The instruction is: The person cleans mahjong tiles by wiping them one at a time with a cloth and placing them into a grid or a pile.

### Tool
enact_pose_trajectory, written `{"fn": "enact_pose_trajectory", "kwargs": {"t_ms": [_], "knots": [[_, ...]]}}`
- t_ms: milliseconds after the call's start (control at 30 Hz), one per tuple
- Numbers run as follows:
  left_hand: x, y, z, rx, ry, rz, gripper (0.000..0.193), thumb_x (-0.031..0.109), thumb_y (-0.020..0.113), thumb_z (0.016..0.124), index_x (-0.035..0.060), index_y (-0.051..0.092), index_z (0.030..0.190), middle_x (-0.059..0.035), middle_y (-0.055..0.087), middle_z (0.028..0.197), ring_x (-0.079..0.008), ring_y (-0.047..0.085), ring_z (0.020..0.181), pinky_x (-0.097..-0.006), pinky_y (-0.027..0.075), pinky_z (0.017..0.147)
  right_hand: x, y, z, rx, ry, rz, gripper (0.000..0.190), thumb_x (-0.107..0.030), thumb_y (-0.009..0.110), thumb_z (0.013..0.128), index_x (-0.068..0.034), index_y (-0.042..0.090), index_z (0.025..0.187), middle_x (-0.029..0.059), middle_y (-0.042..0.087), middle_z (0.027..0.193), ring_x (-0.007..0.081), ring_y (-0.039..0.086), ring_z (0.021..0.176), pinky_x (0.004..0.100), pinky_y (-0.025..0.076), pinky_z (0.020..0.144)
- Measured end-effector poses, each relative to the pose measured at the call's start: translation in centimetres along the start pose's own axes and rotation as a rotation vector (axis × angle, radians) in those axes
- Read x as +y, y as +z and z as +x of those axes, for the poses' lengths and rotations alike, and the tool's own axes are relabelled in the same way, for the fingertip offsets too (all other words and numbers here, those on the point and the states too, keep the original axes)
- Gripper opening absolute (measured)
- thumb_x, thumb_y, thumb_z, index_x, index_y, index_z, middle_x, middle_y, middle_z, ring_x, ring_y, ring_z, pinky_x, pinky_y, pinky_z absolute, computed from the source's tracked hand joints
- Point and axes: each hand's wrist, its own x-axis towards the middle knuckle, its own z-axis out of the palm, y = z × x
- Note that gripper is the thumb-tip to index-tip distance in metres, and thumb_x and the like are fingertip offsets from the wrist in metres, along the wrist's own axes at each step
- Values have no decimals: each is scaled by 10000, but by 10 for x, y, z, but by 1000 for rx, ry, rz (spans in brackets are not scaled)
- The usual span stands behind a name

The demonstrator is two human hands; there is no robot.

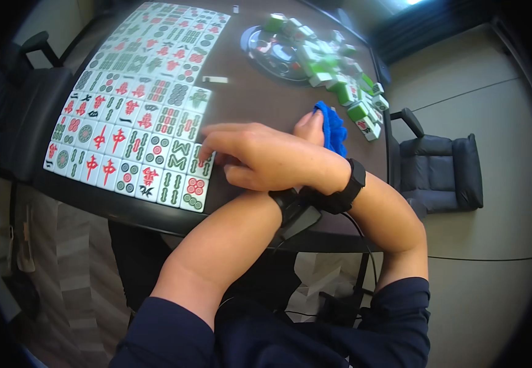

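My forearms cross, the right one lying over the left. My left hand (309,129), reaching to the right, grips a bunched blue cloth (335,133); most of this hand is hidden behind my right one. My right hand (256,156) is at the right edge of a block of face-up mahjong tiles (130,103). Its bent fingers are apart, and the fingertips touch a bamboo-patterned tile (204,166) at a row's end. Below that tile lies a circle-patterned tile (195,193) in the nearest row. The tiles sit close together in rows.
Jumbled mahjong tiles (339,85), some green-backed, spread along the table's right side beside a round transparent centre panel (252,46). A single tile on its side (215,79) lies right of the block. Black chairs (436,170) (40,92) flank the dark table (247,99). A cable (362,232) hangs near my wrists.
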Motion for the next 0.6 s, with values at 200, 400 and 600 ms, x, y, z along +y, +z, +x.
{"fn": "enact_pose_trajectory", "kwargs": {"t_ms": [200,400,600], "knots": [[8,11,-3,87,78,-85,392,345,495,1219,96,669,1467,-83,737,1316,-204,700,1226,-429,564,1075,83,-91,-24,414,331,-573,325,-159,742,919,-56,780,1224,195,809,1176,438,772,1081,520,626,967],[11,14,-6,101,12,-126,394,362,496,1215,50,698,1347,-109,754,1165,-254,728,997,-462,616,853,171,-142,-87,373,448,-946,317,-144,721,953,-86,745,1264,168,756,1304,404,785,1113,533,650,926],[9,10,0,128,60,-96,432,327,490,1230,-11,670,1430,-160,773,1317,-290,770,1154,-468,636,1013,199,-124,-86,347,459,-1107,261,-139,710,994,-95,690,1250,133,740,1235,394,799,1044,525,657,849]]}}
